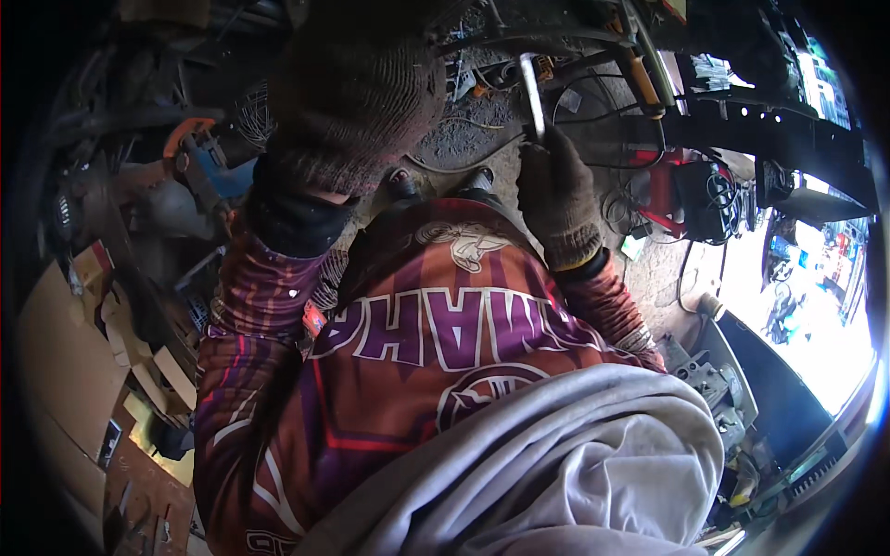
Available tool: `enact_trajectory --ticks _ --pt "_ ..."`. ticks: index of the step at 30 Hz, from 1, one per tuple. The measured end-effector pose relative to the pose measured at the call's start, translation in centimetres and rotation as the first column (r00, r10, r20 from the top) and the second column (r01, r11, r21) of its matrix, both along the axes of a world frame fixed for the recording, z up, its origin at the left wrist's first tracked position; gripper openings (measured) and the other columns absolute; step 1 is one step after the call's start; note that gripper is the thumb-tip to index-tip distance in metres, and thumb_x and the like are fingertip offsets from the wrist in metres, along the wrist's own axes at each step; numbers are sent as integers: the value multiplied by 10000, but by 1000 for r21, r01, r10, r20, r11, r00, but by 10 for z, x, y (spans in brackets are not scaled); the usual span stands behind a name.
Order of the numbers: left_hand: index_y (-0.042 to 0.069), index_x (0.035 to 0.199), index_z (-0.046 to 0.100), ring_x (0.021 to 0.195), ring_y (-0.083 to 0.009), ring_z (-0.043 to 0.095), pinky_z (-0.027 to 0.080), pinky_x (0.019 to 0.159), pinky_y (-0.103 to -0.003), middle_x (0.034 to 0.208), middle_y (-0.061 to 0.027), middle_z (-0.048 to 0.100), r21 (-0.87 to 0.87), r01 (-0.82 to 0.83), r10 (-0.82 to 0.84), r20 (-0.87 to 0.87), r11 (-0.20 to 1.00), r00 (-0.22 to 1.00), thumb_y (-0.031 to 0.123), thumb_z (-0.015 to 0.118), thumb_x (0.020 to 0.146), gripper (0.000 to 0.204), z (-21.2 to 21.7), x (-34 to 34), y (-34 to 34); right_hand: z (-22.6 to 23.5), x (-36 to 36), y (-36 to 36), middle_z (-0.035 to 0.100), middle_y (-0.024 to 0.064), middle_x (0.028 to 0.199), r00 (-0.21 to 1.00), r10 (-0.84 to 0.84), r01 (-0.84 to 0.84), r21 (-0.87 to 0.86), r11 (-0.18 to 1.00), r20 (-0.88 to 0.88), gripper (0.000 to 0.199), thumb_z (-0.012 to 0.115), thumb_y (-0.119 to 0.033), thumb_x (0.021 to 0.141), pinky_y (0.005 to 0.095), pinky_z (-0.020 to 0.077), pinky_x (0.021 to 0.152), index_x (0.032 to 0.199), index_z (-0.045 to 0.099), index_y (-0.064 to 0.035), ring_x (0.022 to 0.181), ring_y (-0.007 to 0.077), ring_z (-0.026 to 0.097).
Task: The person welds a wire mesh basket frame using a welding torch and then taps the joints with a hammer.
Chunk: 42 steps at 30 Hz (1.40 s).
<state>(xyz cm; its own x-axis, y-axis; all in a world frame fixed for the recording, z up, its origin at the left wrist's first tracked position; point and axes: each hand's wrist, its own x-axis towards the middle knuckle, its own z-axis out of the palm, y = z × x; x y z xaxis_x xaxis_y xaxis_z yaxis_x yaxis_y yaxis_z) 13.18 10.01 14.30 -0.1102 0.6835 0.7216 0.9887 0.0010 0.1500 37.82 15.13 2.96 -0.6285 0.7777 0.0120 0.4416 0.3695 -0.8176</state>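
My left hand (362,102), in a dark knit work glove, is raised close to the camera at the upper middle. Its fingers run into deep shadow at the top, so whatever they touch or hold is hidden. Lower and to the right, my right hand (558,185) wears a similar glove with a pale yellow cuff edge. The fingers are closed round one end of a thin shiny metal bar (531,91), which points up and away. Its exact kind is not clear. Beyond it are dark metal frame parts and a tan-handled tool (642,82).
A red and black machine (663,190) with tangled cables stands at right on the concrete floor (649,264). Greasy machine parts (714,385) lie nearer. At left are a blue and orange tool (206,159) and cardboard boxes (69,371). A dark metal beam (760,139) crosses the upper right.
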Motion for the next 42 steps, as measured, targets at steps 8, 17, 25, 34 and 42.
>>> enact_trajectory --ticks 8,17,25,34,42 --pt "98 1303 538 911 -290 628 526 767 -359 1105 -137 602 -106 -123 108 -139 987 984 -6 584 758 557 -3 8 4 1 -13 19 594 90 726 995 95 -93 63 994 -39 313 504 -168 971 301 479 563 1241 542 -14 623 126 593" --pt "5 1244 548 872 -266 661 537 793 -312 1111 -151 635 -139 -185 147 -246 973 958 66 596 846 405 3 24 12 1 2 35 653 97 822 996 81 -82 -33 996 -30 330 557 -155 950 295 499 663 1243 559 -4 747 131 623" --pt "21 1233 543 872 -293 649 536 788 -330 1094 -155 623 -185 -215 186 -162 959 969 90 605 830 413 2 28 11 10 -1 37 662 106 817 989 113 -109 -44 993 96 336 549 -150 946 292 505 672 1258 558 -27 750 144 643" --pt "37 1183 544 864 -317 639 536 757 -361 1055 -157 612 -220 -164 149 -82 962 985 129 619 817 385 2 20 6 -4 3 31 666 166 832 992 111 -101 166 981 -53 348 559 -157 946 344 515 655 1263 534 -14 724 224 672" --pt "36 1061 554 782 -347 622 533 681 -403 909 -160 601 -129 -164 147 -131 978 980 159 616 818 280 5 26 9 2 1 19 657 152 836 988 -42 44 9 999 -152 404 601 -156 926 325 508 637 1295 522 -12 709 214 654"
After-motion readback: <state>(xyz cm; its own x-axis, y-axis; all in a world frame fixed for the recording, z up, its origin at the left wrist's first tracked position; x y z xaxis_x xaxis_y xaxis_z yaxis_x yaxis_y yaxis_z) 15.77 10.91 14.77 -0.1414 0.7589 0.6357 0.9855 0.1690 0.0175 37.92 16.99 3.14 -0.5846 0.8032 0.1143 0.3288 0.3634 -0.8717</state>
